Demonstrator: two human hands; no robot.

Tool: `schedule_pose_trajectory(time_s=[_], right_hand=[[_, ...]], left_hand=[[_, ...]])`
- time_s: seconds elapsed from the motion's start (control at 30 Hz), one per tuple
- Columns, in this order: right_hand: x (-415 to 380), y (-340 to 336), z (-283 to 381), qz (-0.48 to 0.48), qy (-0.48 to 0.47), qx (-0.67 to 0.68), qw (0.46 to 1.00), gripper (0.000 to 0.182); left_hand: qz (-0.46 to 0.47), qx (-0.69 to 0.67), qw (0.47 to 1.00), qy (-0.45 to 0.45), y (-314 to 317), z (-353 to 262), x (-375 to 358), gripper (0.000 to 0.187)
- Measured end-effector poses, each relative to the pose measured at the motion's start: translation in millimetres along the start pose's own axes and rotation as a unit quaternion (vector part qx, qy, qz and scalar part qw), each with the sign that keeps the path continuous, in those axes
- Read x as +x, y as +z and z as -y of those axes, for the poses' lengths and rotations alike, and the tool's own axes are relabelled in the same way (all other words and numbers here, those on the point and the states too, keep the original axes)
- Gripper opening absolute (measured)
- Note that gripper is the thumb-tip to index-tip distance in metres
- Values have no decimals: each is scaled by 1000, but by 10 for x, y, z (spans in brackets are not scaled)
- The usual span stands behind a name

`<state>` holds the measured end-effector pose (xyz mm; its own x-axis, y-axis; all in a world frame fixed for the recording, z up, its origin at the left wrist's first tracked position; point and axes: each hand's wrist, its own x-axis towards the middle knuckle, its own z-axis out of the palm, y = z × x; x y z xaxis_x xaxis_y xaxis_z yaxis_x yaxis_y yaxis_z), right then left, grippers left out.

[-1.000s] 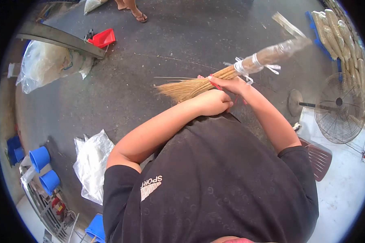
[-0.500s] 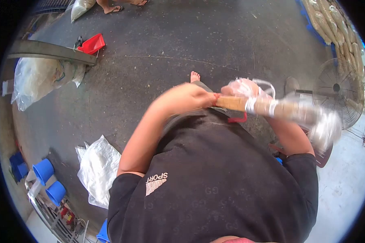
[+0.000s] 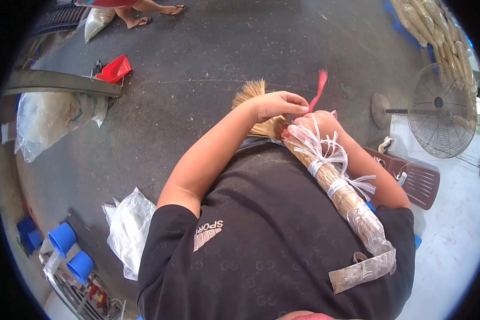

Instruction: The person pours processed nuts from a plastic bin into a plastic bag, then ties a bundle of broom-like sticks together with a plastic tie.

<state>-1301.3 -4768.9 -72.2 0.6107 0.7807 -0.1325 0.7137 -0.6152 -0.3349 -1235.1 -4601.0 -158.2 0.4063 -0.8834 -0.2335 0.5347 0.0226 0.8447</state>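
Observation:
A bundle of straw (image 3: 352, 208), like a hand broom, lies slanted against my black shirt. Its loose bristles (image 3: 249, 92) fan out beyond my left hand (image 3: 276, 105). White plastic strips (image 3: 328, 154) tie the shaft, and clear plastic wraps its lower end. A red string (image 3: 319, 92) rises from between my hands, its upper end blurred. My left hand is closed, thumb and fingers pinching this string. Beside the bundle's red-tied neck, my right hand (image 3: 322, 124) is curled shut; a reddish end pokes out behind it. White strips partly cover its fingers.
A standing fan (image 3: 440, 109) and a brown plastic seat (image 3: 421, 184) are at right. Left are a red dustpan (image 3: 114, 69), clear plastic sheeting (image 3: 128, 234) and blue buckets (image 3: 62, 239). Another person's feet (image 3: 138, 22) show at the top, near filled bags.
The bundle has swung from nearly level to slanting down across my shirt, its bristles now visible. My hands have come together at its neck, and the red string now sticks up between them.

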Motion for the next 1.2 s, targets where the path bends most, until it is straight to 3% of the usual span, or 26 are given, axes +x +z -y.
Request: schedule_pose_trajectory(time_s=[0.13,0.17,0.2,0.27,0.33,0.4,0.47,0.5,0.53,0.6,0.63,0.67,0.73,0.8,0.83,0.87,0.93,0.97,1.03,1.13,1.17,1.2], right_hand=[[-84,66,121,73,49,77,993,17],[-127,34,194,74,46,78,993,17],[-179,-21,283,69,112,175,976,22],[-235,-22,257,66,174,273,944,28],[-307,67,141,50,75,215,973,36],[-169,-92,156,81,96,188,974,37],[-224,12,124,-58,86,164,981,47],[-184,146,3,-78,71,157,982,58],[-161,262,-108,-111,87,244,959,53],[14,369,-134,-298,155,328,883,34],[142,333,-81,-401,179,351,827,23],[234,382,-246,-453,210,313,807,13],[383,318,-412,-459,246,298,800,17],[489,350,-591,-475,288,282,782,25],[540,376,-681,-483,334,268,764,34],[601,348,-770,-486,335,268,761,34],[698,287,-957,-441,394,339,732,47],[758,322,-1098,-446,397,338,728,47],[883,530,-1327,-445,404,460,653,49],[1070,687,-1419,-425,395,548,603,48],[1144,669,-1353,-423,394,557,596,50],[1209,792,-1422,-445,347,511,648,49]], left_hand=[[7,-131,991,34,111,44,-7,19],[-6,-225,974,30,145,113,-6,17],[4,-310,950,27,169,124,-44,18],[-28,-347,937,0,175,178,-109,21],[-47,-356,933,29,190,272,-65,22],[-89,-375,920,66,213,306,-28,22],[-121,-420,896,85,124,333,-22,21],[-123,-416,897,88,97,292,-28,21],[-138,-424,886,130,75,257,-33,21],[-148,-431,875,165,54,207,-13,22],[-187,-396,875,204,23,170,16,22],[-226,-360,872,244,14,137,39,22],[-256,-278,892,248,52,61,41,22],[-276,20,936,217,128,-51,14,22],[-289,199,911,214,125,-123,-46,19],[-286,203,912,214,110,-150,-44,19],[-306,437,790,301,97,-177,-8,15],[-297,448,782,315,137,-240,-28,13],[-268,480,768,328,115,-259,-54,14],[-245,528,744,328,87,-287,-137,16],[-244,542,737,321,93,-311,-147,17],[-242,551,726,332,81,-323,-165,17]])
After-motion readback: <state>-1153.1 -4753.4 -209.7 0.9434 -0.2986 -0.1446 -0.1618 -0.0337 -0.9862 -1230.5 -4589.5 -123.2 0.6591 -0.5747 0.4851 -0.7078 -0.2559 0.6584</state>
